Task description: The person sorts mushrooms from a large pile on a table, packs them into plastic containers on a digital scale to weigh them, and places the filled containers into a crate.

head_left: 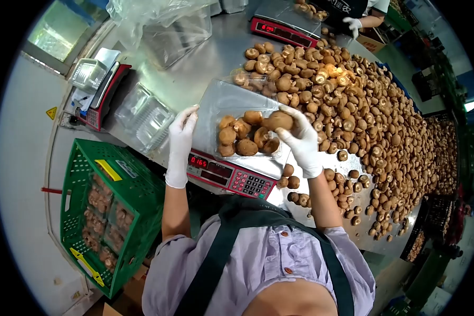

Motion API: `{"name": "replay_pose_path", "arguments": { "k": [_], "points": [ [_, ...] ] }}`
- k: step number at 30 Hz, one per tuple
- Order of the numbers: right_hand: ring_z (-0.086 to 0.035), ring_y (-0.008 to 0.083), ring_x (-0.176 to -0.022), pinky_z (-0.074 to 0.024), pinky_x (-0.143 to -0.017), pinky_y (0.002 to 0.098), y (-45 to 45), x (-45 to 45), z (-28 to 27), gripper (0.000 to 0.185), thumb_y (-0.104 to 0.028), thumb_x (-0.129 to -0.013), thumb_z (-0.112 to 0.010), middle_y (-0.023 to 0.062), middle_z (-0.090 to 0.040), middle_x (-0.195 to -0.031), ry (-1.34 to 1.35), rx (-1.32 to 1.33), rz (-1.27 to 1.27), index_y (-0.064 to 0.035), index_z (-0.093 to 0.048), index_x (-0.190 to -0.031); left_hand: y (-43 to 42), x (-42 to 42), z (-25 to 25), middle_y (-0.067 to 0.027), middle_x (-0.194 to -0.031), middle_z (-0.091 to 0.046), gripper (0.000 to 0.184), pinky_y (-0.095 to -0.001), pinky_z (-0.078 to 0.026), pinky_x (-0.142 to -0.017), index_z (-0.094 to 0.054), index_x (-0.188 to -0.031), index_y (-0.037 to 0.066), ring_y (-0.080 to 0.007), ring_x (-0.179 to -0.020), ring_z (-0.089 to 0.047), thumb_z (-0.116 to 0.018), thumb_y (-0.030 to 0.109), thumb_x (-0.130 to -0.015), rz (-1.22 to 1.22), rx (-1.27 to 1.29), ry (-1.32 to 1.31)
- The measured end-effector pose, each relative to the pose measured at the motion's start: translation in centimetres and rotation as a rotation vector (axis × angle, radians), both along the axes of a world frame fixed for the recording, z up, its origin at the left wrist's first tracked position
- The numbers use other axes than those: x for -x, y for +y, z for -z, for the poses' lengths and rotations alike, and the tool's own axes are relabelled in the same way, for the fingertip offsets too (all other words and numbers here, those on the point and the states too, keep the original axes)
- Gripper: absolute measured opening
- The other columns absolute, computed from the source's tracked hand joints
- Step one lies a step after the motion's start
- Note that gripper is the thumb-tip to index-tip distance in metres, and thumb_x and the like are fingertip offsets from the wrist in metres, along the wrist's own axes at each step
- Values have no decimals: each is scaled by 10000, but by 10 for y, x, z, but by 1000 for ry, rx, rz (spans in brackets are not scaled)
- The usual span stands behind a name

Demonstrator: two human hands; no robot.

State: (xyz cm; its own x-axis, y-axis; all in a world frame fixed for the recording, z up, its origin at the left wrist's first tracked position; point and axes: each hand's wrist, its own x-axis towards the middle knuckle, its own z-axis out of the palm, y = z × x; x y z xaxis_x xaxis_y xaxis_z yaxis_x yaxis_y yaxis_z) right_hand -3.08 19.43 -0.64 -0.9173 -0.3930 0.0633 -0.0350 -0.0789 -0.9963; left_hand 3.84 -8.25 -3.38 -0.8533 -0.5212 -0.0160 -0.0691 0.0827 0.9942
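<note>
My right hand [302,141], in a white glove, grips a brown shiitake mushroom [280,121] between thumb and fingers above the right side of a clear plastic box [271,154]. Several brown mushrooms [247,147] lie inside the box, some cap up, some on their sides. The box rests on the metal plate [211,105] of a red scale [231,176], whose display reads about 0.165. At the plate's left edge is my gloved left hand [181,136], thumb and fingers drawn together; whatever they pinch is too fine to make out.
A big heap of mushrooms [347,100] covers the table's right side. Nested clear boxes [145,118] and another red scale [102,100] stand left. Below is a green crate [124,210] of packed mushrooms. A co-worker's gloved hand [354,25] shows beyond a third scale [284,32].
</note>
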Motion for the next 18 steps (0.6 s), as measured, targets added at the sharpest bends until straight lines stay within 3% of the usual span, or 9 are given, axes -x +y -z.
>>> {"name": "replay_pose_path", "arguments": {
  "k": [3,7,8,9,11,13,16,18],
  "points": [
    [-545,209,-1148,-443,-981,321,-16,-3,6,510,-121,-801,-724,105,-543,-1271,158,42,56,-33,-516,-1258,-1,3,9,-81,-1118,-629,231,-253,-419,-916,-625,-1100,-30,-136,-1026,-565,-540,61,-906,12,-51,19],
    [-525,281,-1171,-416,-1001,359,-27,-8,-5,509,-74,-788,-712,146,-534,-1278,417,-145,100,-38,-520,-1259,-2,3,14,-83,-1123,-626,232,-254,-423,-914,-624,-1101,-30,-139,-1020,-569,-543,57,-903,47,-4,22],
    [-489,333,-1204,-374,-1030,413,-30,-5,-1,499,-123,-811,-681,155,-518,-1293,619,-316,33,-49,-507,-1273,0,3,15,-83,-1125,-626,232,-255,-423,-915,-624,-1102,-30,-142,-1018,-571,-547,57,-902,62,2,14],
    [-443,370,-1236,-326,-1053,462,-35,-6,6,502,-204,-843,-636,158,-501,-1303,843,-744,8,-70,-483,-1302,2,4,16,-83,-1125,-626,232,-255,-423,-915,-624,-1102,-30,-142,-1018,-571,-547,57,-902,63,2,15],
    [-409,373,-1265,-289,-1067,495,-37,-7,32,511,-259,-870,-590,162,-493,-1312,840,-804,-48,-88,-457,-1334,7,7,20,-86,-1124,-625,233,-251,-428,-907,-623,-1105,-28,-134,-1010,-571,-557,62,-901,108,32,32],
    [-404,394,-1260,-297,-1067,487,-32,-6,22,542,-248,-859,-603,178,-479,-1327,832,-828,-66,-87,-441,-1351,10,11,25,-79,-1117,-625,237,-247,-436,-893,-623,-1109,-24,-124,-992,-572,-571,72,-899,112,2,52],
    [-406,396,-1264,-296,-1086,426,-21,-1,23,567,-243,-845,-622,213,-466,-1341,622,-538,-74,-67,-441,-1354,12,13,26,-55,-1103,-628,250,-238,-439,-878,-622,-1117,-21,-110,-961,-573,-589,93,-898,132,2,45],
    [-471,341,-1231,-354,-1050,381,-11,3,22,481,-192,-859,-620,199,-526,-1289,533,-456,-9,-49,-499,-1302,7,19,26,-53,-1097,-631,258,-236,-438,-877,-620,-1126,-20,-106,-950,-573,-589,100,-899,126,-1,36]
  ]
}}
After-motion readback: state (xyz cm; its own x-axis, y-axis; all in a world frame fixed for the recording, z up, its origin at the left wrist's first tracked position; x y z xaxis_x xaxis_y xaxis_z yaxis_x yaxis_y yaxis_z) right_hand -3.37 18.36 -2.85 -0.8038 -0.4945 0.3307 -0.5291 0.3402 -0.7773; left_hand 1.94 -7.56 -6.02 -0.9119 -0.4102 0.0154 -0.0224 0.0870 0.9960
